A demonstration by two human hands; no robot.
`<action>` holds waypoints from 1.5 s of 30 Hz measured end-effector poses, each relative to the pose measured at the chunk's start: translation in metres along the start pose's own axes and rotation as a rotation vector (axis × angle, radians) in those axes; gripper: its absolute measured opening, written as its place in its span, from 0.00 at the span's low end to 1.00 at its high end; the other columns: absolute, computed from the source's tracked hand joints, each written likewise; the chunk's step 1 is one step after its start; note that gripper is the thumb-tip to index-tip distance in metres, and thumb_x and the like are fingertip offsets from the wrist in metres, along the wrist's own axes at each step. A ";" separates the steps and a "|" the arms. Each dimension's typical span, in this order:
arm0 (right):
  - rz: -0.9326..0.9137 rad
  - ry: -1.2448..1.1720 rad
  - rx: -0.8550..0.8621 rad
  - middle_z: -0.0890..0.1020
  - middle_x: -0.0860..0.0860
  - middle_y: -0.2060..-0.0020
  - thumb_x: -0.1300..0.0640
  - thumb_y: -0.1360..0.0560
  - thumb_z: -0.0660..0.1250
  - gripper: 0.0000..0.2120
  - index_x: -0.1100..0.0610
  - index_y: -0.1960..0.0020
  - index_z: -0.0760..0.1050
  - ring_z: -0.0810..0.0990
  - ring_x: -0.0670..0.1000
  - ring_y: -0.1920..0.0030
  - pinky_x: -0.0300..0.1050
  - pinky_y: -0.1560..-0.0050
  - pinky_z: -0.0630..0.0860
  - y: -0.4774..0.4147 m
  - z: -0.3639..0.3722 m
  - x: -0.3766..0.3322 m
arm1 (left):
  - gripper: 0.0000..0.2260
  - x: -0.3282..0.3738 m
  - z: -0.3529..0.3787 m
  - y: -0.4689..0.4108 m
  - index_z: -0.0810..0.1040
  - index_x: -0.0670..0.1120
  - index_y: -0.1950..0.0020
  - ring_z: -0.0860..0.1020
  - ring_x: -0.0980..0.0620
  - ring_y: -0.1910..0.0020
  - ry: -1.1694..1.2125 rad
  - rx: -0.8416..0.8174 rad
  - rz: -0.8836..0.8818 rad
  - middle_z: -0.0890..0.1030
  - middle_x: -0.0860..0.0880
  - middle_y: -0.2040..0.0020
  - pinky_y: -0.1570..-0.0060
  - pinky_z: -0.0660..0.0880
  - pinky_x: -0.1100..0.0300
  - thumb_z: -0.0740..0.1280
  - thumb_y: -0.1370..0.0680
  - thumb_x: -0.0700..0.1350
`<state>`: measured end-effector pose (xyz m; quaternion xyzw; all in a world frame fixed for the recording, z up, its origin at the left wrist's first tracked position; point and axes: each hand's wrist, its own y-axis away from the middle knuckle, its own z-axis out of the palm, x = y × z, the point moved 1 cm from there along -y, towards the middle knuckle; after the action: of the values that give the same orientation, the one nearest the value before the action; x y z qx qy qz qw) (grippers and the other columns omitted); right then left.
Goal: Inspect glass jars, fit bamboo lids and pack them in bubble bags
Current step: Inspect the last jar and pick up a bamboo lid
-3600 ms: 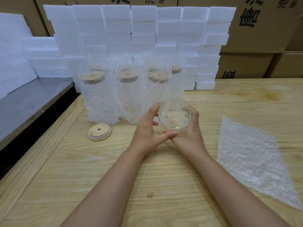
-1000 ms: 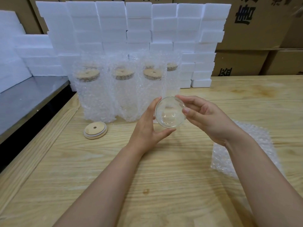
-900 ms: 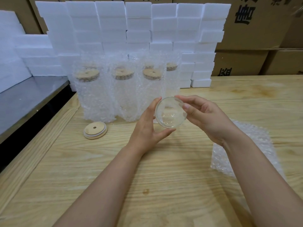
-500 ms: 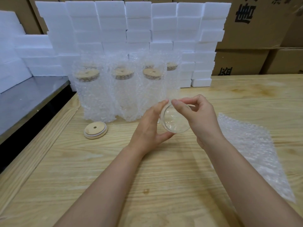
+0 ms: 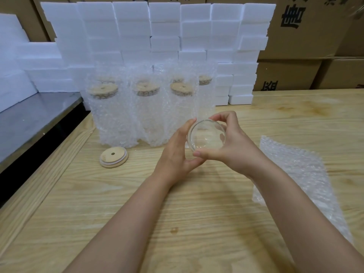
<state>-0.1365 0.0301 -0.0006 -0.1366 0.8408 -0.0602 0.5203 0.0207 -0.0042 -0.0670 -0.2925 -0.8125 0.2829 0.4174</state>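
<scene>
A clear glass jar (image 5: 205,135) is held above the wooden table (image 5: 118,203), its round end turned toward me. My left hand (image 5: 177,152) cups its left side, thumb under it. My right hand (image 5: 230,144) grips it from the right, fingers curled over the top rim and thumb below. A loose bamboo lid (image 5: 113,156) with a centre hole lies flat on the table to the left. An empty bubble bag (image 5: 295,174) lies flat to the right of my right arm.
Several lidded jars in bubble bags (image 5: 145,107) stand in rows just behind my hands. White foam blocks (image 5: 165,32) are stacked behind them, cardboard boxes (image 5: 307,36) further back. A grey metal surface (image 5: 29,123) adjoins the table on the left.
My right hand came back from the jar's far side and closed over its right side and rim. The jar shifted slightly right. The bubble bag lies uncovered again.
</scene>
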 end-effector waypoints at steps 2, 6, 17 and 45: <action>-0.001 -0.065 -0.078 0.74 0.44 0.40 0.56 0.38 0.80 0.36 0.46 0.39 0.63 0.75 0.45 0.40 0.38 0.45 0.75 0.000 -0.006 0.002 | 0.38 0.001 -0.001 -0.001 0.56 0.56 0.28 0.69 0.58 0.33 0.019 0.006 -0.018 0.66 0.57 0.30 0.34 0.64 0.70 0.77 0.30 0.46; -0.041 -0.206 -0.175 0.73 0.43 0.37 0.61 0.36 0.79 0.33 0.49 0.38 0.66 0.70 0.38 0.33 0.46 0.30 0.68 -0.001 -0.015 0.007 | 0.38 0.002 -0.001 -0.001 0.57 0.58 0.29 0.71 0.57 0.35 0.047 0.008 -0.059 0.70 0.51 0.30 0.38 0.65 0.73 0.77 0.30 0.48; -0.178 -0.142 -0.098 0.64 0.39 0.29 0.55 0.35 0.79 0.44 0.42 0.26 0.59 0.61 0.40 0.27 0.49 0.26 0.60 -0.003 0.002 0.039 | 0.44 0.004 -0.003 -0.002 0.52 0.61 0.28 0.69 0.61 0.35 0.065 0.015 -0.073 0.69 0.54 0.31 0.40 0.67 0.74 0.78 0.33 0.50; 0.449 -1.037 0.160 0.80 0.65 0.50 0.36 0.22 0.55 0.34 0.58 0.26 0.55 0.85 0.58 0.64 0.48 0.72 0.80 -0.028 0.015 0.061 | 0.28 0.015 0.008 -0.004 0.67 0.64 0.35 0.79 0.59 0.58 0.254 -0.008 -0.101 0.80 0.38 0.45 0.57 0.77 0.64 0.72 0.33 0.58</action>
<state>-0.1439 -0.0138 -0.0532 0.0734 0.4765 0.0633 0.8738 0.0061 0.0018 -0.0605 -0.2866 -0.7678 0.2190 0.5294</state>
